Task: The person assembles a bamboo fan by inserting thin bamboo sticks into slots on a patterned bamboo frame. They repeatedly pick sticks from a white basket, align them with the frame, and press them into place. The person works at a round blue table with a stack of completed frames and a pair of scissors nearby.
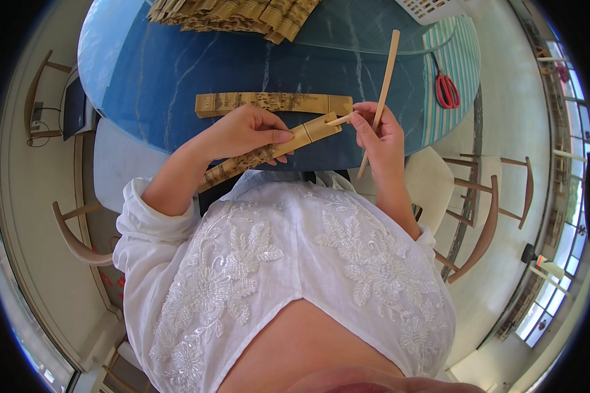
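My left hand is closed around a long, narrow gold paper sleeve with a dark printed pattern, held slanting over the table's near edge. At the sleeve's right end, a pale wooden chopstick sticks partly out of the opening. The thumb and fingers of my right hand pinch its outer end. A second pale chopstick runs upright through the same hand, between its fingers. Just beyond both hands, another gold sleeve lies flat on the blue table.
A pile of similar gold sleeves covers the far left of the marbled blue table. Red-handled scissors rest on a striped cloth at the right. A white perforated basket stands behind. Wooden chairs flank me.
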`<state>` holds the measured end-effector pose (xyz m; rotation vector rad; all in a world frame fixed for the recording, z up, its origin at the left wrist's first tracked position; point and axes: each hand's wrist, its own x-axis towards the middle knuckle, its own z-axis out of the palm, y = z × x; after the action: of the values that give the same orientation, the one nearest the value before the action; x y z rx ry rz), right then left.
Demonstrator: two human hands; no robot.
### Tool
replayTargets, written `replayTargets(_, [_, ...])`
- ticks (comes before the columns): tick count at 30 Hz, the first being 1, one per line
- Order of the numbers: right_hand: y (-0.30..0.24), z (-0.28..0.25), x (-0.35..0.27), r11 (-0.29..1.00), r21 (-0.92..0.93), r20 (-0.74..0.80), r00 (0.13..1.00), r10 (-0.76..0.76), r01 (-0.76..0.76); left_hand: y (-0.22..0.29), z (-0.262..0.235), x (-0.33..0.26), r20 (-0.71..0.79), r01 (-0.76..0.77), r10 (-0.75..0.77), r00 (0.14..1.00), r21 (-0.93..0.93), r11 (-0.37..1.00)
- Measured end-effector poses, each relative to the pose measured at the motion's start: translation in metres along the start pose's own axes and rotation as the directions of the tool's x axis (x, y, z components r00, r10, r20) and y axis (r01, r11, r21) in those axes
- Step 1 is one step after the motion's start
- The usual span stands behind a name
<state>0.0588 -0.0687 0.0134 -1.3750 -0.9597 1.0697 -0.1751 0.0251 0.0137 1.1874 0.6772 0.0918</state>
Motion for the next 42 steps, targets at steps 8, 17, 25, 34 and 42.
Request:
replayTargets(8, [0.007,-0.001,-0.002,0.997,-0.058,-0.044,0.998,-0.048,0.046,-0.005,-0.001,0.002,-0.009,-0.017,0.017,1.0,0.014,1.0])
replayTargets(17, [0.009,-0.014,0.004,0.973,0.11,-0.062,0.979,-0.195,0.201,-0.003,0.002,0.003,-0.055,-0.004,0.009,0.998,0.087,0.996])
replayTargets(25, [-0.015,-0.054,0.011,0.832,0.317,-0.059,0.885,-0.462,0.455,-0.002,0.001,0.002,-0.063,0.031,-0.02,0.998,0.185,0.982])
replayTargets(34, [-0.003,-0.049,0.011,0.879,0.188,-0.028,0.897,-0.442,0.439,0.003,0.002,0.0,-0.033,0.037,-0.032,0.999,0.174,0.984])
replayTargets(42, [-0.007,-0.046,0.012,0.903,0.148,0.008,0.912,-0.409,0.404,0.003,0.001,0.003,-0.03,0.045,-0.041,0.999,0.171,0.984])
